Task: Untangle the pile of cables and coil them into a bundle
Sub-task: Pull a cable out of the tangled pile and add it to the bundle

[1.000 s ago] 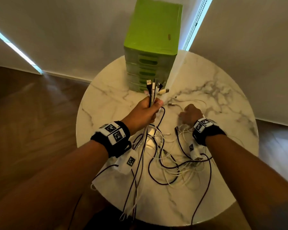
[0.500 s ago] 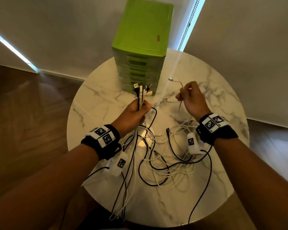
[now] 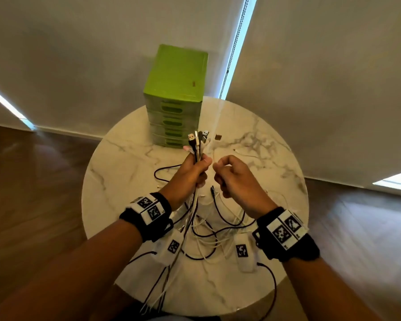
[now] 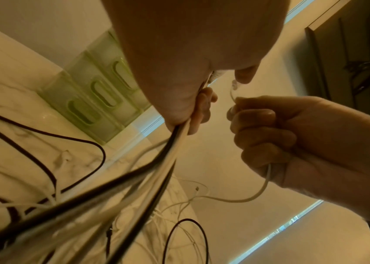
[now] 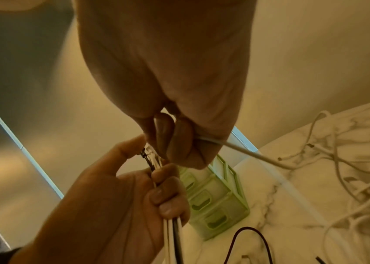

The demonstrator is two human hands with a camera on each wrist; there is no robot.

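My left hand (image 3: 190, 172) is raised over the round marble table (image 3: 116, 167) and grips a bunch of black and white cables (image 3: 196, 147), their plug ends sticking up above the fist. In the left wrist view the same cables (image 4: 172, 141) stream down from the fist toward the table. My right hand (image 3: 232, 177), just right of the left, pinches a thin white cable (image 5: 242, 150) with its end near the bunch. The white cable (image 4: 256, 194) trails down to the tangled pile of cables (image 3: 208, 230) on the table below both wrists.
A green drawer box (image 3: 176, 93) stands at the table's far edge, right behind the held plugs. Several cables hang over the table's near edge (image 3: 158, 295). A loose black loop (image 3: 162, 174) lies left of my hands. Wooden floor surrounds the table.
My right hand lifted a white cable end off the table, then carried it left to the bunch in my left hand. The left hand rose slightly, still gripping its cables.
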